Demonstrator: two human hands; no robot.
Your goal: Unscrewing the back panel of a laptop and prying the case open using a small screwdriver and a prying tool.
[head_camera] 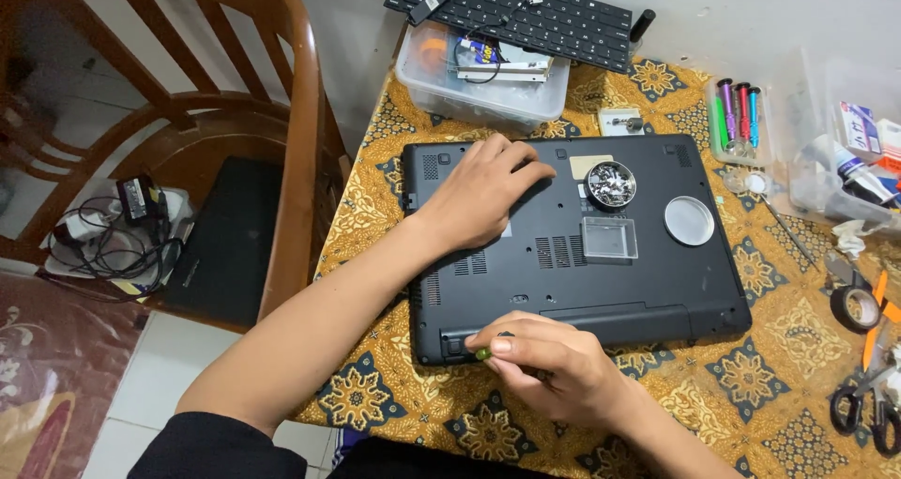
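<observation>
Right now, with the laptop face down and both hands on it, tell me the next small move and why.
Probably keep the left hand pressing the laptop flat while the right hand works its green-tipped tool at the near-left corner. The round dish of screws sits on the base, so a jolt could spill it.

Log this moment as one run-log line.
left hand: flat on upturned black laptop | right hand: pinching small green-tipped tool at laptop's near edge | round tin of screws on laptop

It looked like a home repair corner. A batik tablecloth [657,366] covered the table beside a wooden chair [282,141], with screwdrivers [740,113], tape [854,307] and scissors [868,409] scattered around.
</observation>
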